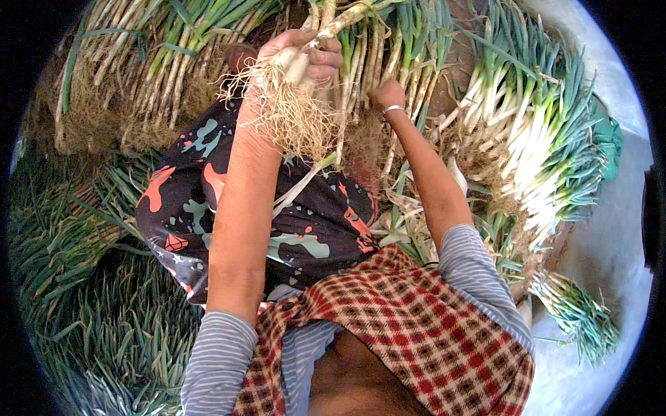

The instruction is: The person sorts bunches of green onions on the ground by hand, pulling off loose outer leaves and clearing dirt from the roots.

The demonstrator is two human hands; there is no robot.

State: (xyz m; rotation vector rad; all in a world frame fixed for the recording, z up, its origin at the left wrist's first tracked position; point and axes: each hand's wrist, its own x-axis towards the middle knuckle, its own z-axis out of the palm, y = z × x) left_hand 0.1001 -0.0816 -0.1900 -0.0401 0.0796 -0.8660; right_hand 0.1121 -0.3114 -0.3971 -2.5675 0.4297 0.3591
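Note:
My left hand (302, 54) is closed around several green onions (296, 65), their white bases and long tangled roots hanging over my wrist. To the right, my right hand (387, 94), with a metal bangle at its wrist, is curled against the stalks of unpeeled green onions (359, 67); whether it grips one cannot be made out. One loose stalk leaf (304, 190) lies over the dark patterned cloth (312, 223) on my lap.
Bundles of rooty green onions (166, 78) lie at the upper left. Cleaned white-stemmed green onions (525, 140) are piled at the right, near peeled leaf scraps (408, 223). A small bunch (577, 312) rests on the pale floor (572, 374). Green leaves (119, 322) cover the lower left.

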